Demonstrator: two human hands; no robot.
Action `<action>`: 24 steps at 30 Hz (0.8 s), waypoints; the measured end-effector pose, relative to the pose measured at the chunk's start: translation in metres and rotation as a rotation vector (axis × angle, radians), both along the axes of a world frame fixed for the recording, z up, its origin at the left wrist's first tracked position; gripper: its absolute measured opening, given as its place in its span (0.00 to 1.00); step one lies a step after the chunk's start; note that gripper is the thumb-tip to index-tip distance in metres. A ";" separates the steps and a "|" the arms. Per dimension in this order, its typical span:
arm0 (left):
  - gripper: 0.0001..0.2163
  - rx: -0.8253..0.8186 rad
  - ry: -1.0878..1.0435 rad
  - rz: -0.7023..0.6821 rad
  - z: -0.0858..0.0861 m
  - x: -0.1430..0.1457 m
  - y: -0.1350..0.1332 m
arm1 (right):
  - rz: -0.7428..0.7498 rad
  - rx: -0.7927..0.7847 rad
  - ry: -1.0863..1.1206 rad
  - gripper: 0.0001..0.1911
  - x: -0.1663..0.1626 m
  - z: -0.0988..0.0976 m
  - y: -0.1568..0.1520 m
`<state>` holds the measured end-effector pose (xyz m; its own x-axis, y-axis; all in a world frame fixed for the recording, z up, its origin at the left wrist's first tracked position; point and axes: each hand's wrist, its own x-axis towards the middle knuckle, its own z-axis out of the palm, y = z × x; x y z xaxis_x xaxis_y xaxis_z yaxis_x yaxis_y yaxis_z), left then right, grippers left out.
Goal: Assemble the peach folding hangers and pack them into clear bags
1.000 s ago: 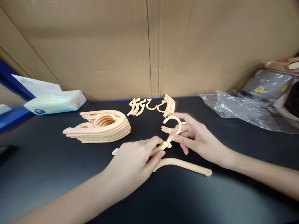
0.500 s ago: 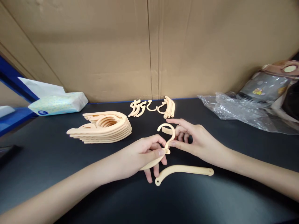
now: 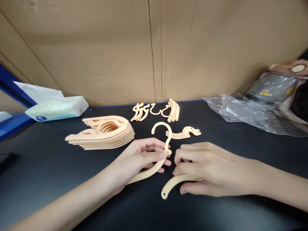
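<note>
My left hand (image 3: 149, 155) is closed around a cream hanger arm (image 3: 146, 174), its thumb pressed near the joint. From that joint a curved hanger hook (image 3: 168, 130) stands up, its open end toward the left. My right hand (image 3: 207, 170) lies over a second hanger arm (image 3: 172, 185) on the table, with the thumb on the near side and the fingers on the far side. That arm's holed end sticks out to the left; its other end is hidden under the hand. Behind my right hand lies a small, wavy cream piece (image 3: 184, 132).
A stack of cream hanger arms (image 3: 108, 138) lies at left. Farther back are several small hooks (image 3: 139, 111) and a bundle of short pieces (image 3: 174, 110). A tissue pack (image 3: 57, 107) sits at far left; clear plastic wrap (image 3: 238, 112) and a grey container (image 3: 269, 88) are at right.
My right hand has left the area beside the hook and come down, nearer me, onto the loose hanger arm. The wavy piece behind it is now uncovered. My left hand keeps its hold.
</note>
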<state>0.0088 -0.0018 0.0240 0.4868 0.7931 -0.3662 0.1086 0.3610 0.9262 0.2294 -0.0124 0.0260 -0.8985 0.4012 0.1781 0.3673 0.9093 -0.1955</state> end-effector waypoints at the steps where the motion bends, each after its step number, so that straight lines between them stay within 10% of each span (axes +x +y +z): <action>1: 0.08 0.000 -0.008 0.015 -0.001 0.000 0.000 | 0.000 -0.011 -0.009 0.08 0.000 0.000 0.000; 10: 0.05 0.032 -0.028 0.072 0.001 0.002 -0.002 | -0.096 -0.187 0.004 0.08 -0.002 0.001 0.003; 24: 0.11 -0.027 0.009 0.061 0.001 0.003 -0.001 | -0.222 0.065 0.030 0.17 0.004 -0.012 0.010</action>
